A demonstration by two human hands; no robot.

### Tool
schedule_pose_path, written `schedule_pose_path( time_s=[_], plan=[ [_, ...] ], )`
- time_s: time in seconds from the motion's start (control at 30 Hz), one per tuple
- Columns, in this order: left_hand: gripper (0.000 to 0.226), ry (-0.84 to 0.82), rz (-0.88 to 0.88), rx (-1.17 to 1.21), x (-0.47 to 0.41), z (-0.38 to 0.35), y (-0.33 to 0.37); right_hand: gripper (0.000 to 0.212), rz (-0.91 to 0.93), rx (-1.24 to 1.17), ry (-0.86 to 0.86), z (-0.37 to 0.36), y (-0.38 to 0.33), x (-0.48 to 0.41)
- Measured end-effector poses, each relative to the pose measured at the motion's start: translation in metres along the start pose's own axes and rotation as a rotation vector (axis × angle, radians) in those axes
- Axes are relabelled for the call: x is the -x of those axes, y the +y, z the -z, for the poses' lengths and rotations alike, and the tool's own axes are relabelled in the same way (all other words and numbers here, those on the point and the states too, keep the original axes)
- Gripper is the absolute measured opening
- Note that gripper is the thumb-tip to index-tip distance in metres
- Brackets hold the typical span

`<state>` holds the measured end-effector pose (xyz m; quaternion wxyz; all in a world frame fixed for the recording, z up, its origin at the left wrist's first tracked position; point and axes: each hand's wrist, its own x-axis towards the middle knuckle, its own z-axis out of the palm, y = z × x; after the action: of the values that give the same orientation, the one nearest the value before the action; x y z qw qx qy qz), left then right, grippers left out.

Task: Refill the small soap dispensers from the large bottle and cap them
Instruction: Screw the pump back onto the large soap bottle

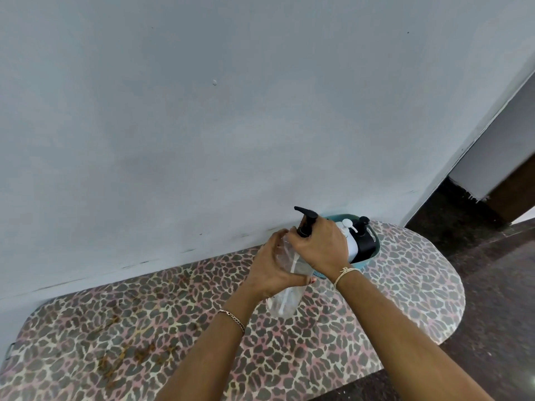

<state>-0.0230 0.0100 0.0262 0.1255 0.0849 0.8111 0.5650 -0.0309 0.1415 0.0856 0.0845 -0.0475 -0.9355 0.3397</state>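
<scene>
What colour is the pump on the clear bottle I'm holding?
Black; the pump shows best in the head view.

Chain bracelet (233, 316), knotted string wristband (344, 274).

The right hand (321, 247) hides the left side of the round teal plastic basket (365, 261) and part of the white pump bottle (351, 241) in it. The basket wall hides the bottoms of that bottle and the black pump bottle (366, 244). Just left of the basket, this hand covers where the black pump (307, 221) joins the clear plastic bottle (285, 302), and the left hand (275, 273) covers its middle.
</scene>
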Motion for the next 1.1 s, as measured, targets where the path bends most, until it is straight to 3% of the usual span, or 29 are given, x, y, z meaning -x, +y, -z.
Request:
schedule_pose_path(
  time_s=[0.07,0.27,0.43,0.53,0.6,0.73,0.93,1.0,1.1],
  plan=[
    [0.103,0.003,0.002,0.013,0.0,-0.001,0.002,0.014,-0.025,0.004,0.014,-0.001,0.002,0.001],
    [0.082,0.079,-0.015,0.043,0.002,-0.006,0.008,0.032,-0.052,0.055,0.052,0.0,0.003,0.015],
    [0.089,0.131,-0.077,0.066,0.0,-0.016,0.016,0.057,-0.149,0.008,0.02,0.009,0.004,0.03],
    [0.068,0.13,-0.075,0.183,0.0,-0.026,0.027,0.068,-0.194,-0.019,-0.017,0.02,0.004,0.044],
    [0.064,0.111,-0.131,0.204,0.002,-0.036,0.037,0.066,-0.23,-0.043,0.019,0.026,0.009,0.053],
    [0.078,0.016,-0.24,0.208,0.008,-0.06,0.052,0.056,-0.259,-0.036,0.133,0.048,0.027,0.066],
    [0.11,-0.094,-0.217,0.091,-0.006,-0.095,0.055,0.071,-0.34,-0.084,0.266,0.099,0.073,0.07],
    [0.105,-0.064,-0.191,0.068,-0.016,-0.102,0.053,0.064,-0.353,-0.063,0.291,0.118,0.091,0.066],
    [0.079,0.021,-0.176,0.037,-0.037,-0.114,0.056,0.067,-0.383,-0.05,0.335,0.144,0.126,0.052]
  ],
)
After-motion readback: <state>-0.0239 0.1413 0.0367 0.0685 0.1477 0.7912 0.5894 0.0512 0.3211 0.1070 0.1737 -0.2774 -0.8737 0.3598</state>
